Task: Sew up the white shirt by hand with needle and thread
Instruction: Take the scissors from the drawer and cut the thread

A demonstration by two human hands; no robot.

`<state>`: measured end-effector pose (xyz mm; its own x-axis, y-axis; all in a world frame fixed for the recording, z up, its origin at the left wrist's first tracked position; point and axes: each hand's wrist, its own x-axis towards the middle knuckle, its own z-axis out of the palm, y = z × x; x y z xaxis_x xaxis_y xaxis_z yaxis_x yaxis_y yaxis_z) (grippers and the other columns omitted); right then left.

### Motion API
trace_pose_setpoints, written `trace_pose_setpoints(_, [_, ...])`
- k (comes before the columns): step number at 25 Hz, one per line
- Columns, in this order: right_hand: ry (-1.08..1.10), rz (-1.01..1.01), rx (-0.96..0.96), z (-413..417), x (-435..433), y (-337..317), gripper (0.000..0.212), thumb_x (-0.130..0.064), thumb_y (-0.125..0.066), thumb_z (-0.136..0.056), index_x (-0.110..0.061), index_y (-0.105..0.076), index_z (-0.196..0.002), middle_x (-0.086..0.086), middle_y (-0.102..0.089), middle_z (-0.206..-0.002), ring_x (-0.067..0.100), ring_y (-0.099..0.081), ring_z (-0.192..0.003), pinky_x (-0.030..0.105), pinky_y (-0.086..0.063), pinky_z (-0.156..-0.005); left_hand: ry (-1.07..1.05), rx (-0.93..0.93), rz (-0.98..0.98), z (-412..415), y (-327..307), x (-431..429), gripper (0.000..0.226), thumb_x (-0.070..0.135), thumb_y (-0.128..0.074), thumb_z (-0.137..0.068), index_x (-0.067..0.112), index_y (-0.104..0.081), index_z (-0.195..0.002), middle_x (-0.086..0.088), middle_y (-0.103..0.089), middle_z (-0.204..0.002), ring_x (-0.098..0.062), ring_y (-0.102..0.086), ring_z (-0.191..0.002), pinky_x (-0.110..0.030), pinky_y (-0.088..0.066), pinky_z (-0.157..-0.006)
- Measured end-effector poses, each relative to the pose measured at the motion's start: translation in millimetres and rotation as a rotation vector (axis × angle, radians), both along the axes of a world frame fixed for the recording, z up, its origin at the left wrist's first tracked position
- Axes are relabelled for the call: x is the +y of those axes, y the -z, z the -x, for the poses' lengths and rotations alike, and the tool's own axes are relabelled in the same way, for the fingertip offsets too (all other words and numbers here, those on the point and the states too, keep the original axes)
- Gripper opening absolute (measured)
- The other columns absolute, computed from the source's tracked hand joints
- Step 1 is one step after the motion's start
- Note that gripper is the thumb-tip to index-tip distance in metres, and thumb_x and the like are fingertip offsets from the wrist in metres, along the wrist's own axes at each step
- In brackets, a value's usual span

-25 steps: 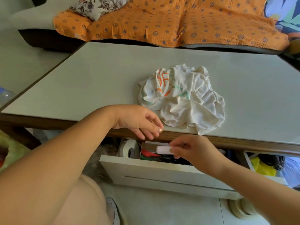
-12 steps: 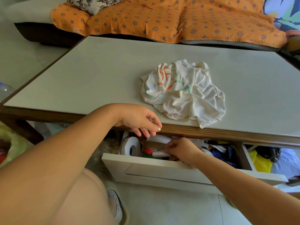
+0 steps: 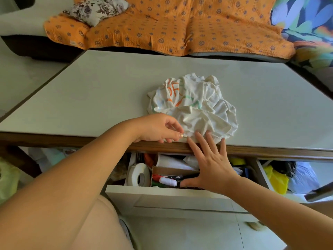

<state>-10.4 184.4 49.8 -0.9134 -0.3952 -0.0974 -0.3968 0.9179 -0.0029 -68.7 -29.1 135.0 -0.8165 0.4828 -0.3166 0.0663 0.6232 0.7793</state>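
One crumpled white shirt (image 3: 194, 109), printed with orange and green letters, lies in a heap on a pale table (image 3: 90, 98), close to the front edge and a little right of centre.

At the shirt's near left corner is the left hand (image 3: 156, 128). Its fingers are curled and the thumb and forefinger are drawn together right beside the cloth. Whether they pinch anything is too small to tell.

From below, the right hand (image 3: 214, 166) reaches up over the table edge. It is spread flat with straight fingers, and its fingertips (image 3: 197, 133) lie at the shirt's near hem. It holds nothing.

Under the table edge a white drawer (image 3: 162, 195) stands pulled out. Inside, a spool of white thread (image 3: 168, 181) lies on its side just left of the right thumb, among mixed small items. A roll of white tape (image 3: 138, 175) stands at the drawer's left end, beside a cardboard box (image 3: 173, 170).

Beyond the table, an orange patterned cover (image 3: 180, 27) drapes a sofa, with a floral cushion (image 3: 97, 9) on it.
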Motion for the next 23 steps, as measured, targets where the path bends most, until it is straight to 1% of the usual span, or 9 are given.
trace_pose_setpoints(3, [-0.099,-0.048,-0.061,-13,-4,-2,0.134,-0.101,-0.033,-0.051,-0.034,0.037,-0.142,0.001,0.037,-0.155,0.032,0.038,-0.14,0.067,0.015,-0.111,-0.022,0.049,-0.022,1,-2,5,0.018,0.031,-0.066,-0.092,0.029,-0.067,-0.11,0.008,-0.069,-0.101,-0.007,-0.067,-0.093,-0.025,-0.056,-0.083])
trace_pose_setpoints(4, [-0.117,-0.08,-0.064,-17,-5,-2,0.135,-0.1,-0.039,-0.052,-0.034,0.04,-0.14,0.002,0.038,-0.154,0.034,0.038,-0.14,0.069,0.015,-0.11,-0.049,0.067,-0.035,2,-3,6,0.018,0.031,-0.066,-0.092,0.029,-0.067,-0.109,0.008,-0.069,-0.102,-0.008,-0.067,-0.094,-0.024,-0.055,-0.083])
trace_pose_setpoints(6, [-0.112,-0.08,-0.007,-17,-3,2,0.136,-0.097,-0.044,-0.053,-0.034,0.037,-0.142,0.004,0.027,-0.159,0.035,0.029,-0.144,0.069,0.012,-0.111,-0.113,0.112,-0.052,3,-3,8,0.015,0.031,-0.066,-0.091,0.03,-0.067,-0.107,0.006,-0.069,-0.103,-0.01,-0.066,-0.096,-0.025,-0.054,-0.083])
trace_pose_setpoints(9, [-0.114,-0.036,0.088,-13,-1,4,0.134,-0.095,-0.042,-0.048,-0.032,0.015,-0.152,0.008,-0.008,-0.164,0.038,-0.002,-0.15,0.068,0.0,-0.113,-0.159,0.14,0.088,1,-4,5,0.021,0.036,-0.068,-0.089,0.03,-0.067,-0.109,0.007,-0.065,-0.111,-0.01,-0.061,-0.104,-0.026,-0.049,-0.091])
trace_pose_setpoints(12, [-0.116,0.006,0.171,-7,-2,5,0.125,-0.09,-0.054,-0.049,-0.031,-0.014,-0.152,0.004,-0.036,-0.151,0.034,-0.033,-0.139,0.065,-0.018,-0.113,-0.063,0.124,0.271,-2,-1,4,0.046,0.041,-0.074,-0.082,0.03,-0.059,-0.124,0.007,-0.057,-0.124,-0.01,-0.056,-0.113,-0.026,-0.044,-0.095])
trace_pose_setpoints(15, [-0.117,0.005,0.242,3,-5,2,0.109,-0.085,-0.061,-0.054,-0.031,-0.035,-0.146,-0.001,-0.046,-0.138,0.028,-0.044,-0.126,0.06,-0.026,-0.112,-0.022,0.193,0.368,0,8,8,0.068,0.045,-0.081,-0.073,0.03,-0.049,-0.131,0.003,-0.047,-0.132,-0.013,-0.047,-0.12,-0.029,-0.043,-0.098])
trace_pose_setpoints(18, [-0.058,0.009,0.322,13,-8,4,0.102,-0.079,-0.07,-0.051,-0.029,-0.046,-0.137,-0.002,-0.054,-0.122,0.025,-0.052,-0.111,0.052,-0.029,-0.107,0.128,0.249,0.582,2,20,17,0.09,0.051,-0.084,-0.062,0.028,-0.033,-0.132,0.001,-0.032,-0.134,-0.021,-0.029,-0.128,-0.038,-0.036,-0.106])
trace_pose_setpoints(20, [-0.02,0.014,0.364,17,-13,4,0.099,-0.074,-0.077,-0.048,-0.028,-0.05,-0.131,-0.001,-0.055,-0.112,0.025,-0.055,-0.101,0.047,-0.033,-0.099,0.204,0.398,0.736,0,29,24,0.092,0.053,-0.085,-0.058,0.025,-0.029,-0.125,-0.001,-0.03,-0.128,-0.023,-0.028,-0.125,-0.039,-0.033,-0.105])
trace_pose_setpoints(23, [-0.001,0.031,0.398,27,-20,-1,0.088,-0.064,-0.083,-0.046,-0.025,-0.056,-0.12,-0.001,-0.056,-0.103,0.024,-0.055,-0.092,0.042,-0.044,-0.086,0.21,0.586,0.868,1,40,29,0.091,0.049,-0.085,-0.058,0.02,-0.029,-0.125,-0.004,-0.03,-0.128,-0.026,-0.029,-0.124,-0.039,-0.031,-0.101])
